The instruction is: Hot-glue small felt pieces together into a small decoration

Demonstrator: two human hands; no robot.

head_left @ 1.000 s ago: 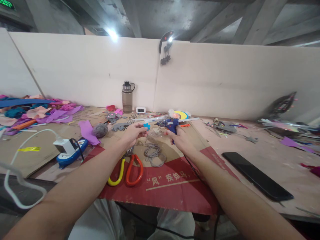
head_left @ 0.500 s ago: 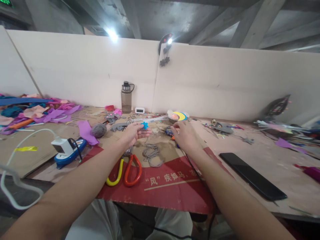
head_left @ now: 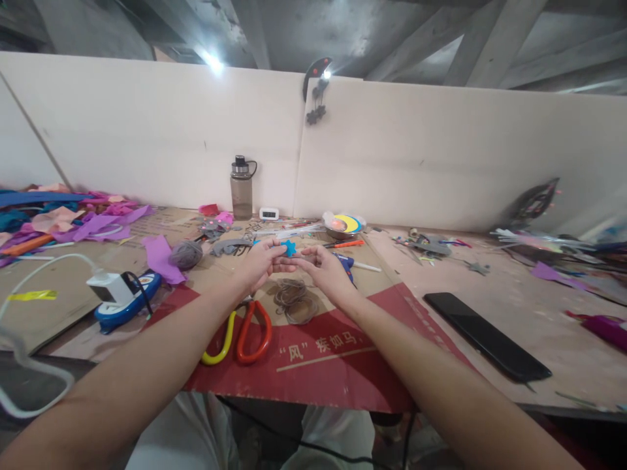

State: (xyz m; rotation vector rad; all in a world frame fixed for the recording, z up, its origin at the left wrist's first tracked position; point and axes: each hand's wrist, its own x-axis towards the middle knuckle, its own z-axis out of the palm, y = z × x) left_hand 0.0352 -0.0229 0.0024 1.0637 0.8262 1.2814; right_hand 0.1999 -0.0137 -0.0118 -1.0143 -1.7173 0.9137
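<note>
With our left hand [head_left: 264, 264] we pinch a pointed, flat blue star [head_left: 290, 248], probably light, soft felt best held by its edge, on the far side of thin looped cord [head_left: 289, 292], our right hand [head_left: 321, 266] bunched beside it, gripping what we can't make out.

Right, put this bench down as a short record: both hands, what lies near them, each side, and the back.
Left hand: pinching a blue star
Right hand: close to the star; contact unclear
Beside right hand: blue glue gun, partly hidden
Below hands: coil of gray cord, on red-and-brown cardboard
Near left forearm: tool with red and yellow handles
Person's right: black phone, lying flat
Person's left: blue power strip
Back: bottle, upright, before a white panel
</note>
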